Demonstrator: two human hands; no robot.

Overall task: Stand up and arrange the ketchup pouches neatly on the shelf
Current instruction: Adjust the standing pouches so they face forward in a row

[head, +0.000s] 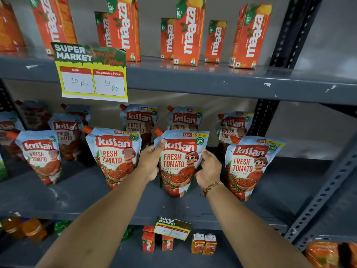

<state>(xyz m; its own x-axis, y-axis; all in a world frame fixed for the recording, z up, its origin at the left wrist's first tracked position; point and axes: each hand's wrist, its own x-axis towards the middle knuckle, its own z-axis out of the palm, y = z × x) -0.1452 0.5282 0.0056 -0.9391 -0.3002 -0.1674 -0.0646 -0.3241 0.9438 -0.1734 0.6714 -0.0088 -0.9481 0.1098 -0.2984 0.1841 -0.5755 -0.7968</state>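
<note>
- The pale-blue and red plastic ketchup pouch with an orange corner spout (pixel 180 163) stands upright near the front edge of the grey metal middle shelf (pixel 81 192), roughly at the shelf's middle, label facing out.
- The left hand (pixel 149 163) clasps the pouch's left edge, thumb across the top corner of the label; the right hand (pixel 208 169), with a thin beaded bracelet (pixel 212 187) at the wrist, presses the right edge. Both hands are closed against the pouch, 1 on each side, probably to square it and settle its soft base so it stays up.
- 3 more front-row pouches (pixel 114 155) stand to either side, 2 to the left and 1 to the right, each leaning slightly; the spacing looks meant to form a single even row.
- A back row of matching pouches (pixel 140 120) stands toward the shelf's rear edge, partly hidden.
- The shelf paint is scuffed and chipped, and a yellow-and-green paper price card (pixel 92 74) hangs from the front edge of the shelf above.
- Orange mango-drink cartons (pixel 189 31) stand on that upper shelf, small juice boxes (pixel 203 244) on the lower one; perforated dark steel uprights (pixel 324 192) frame the rack against a plain grey wall.
</note>
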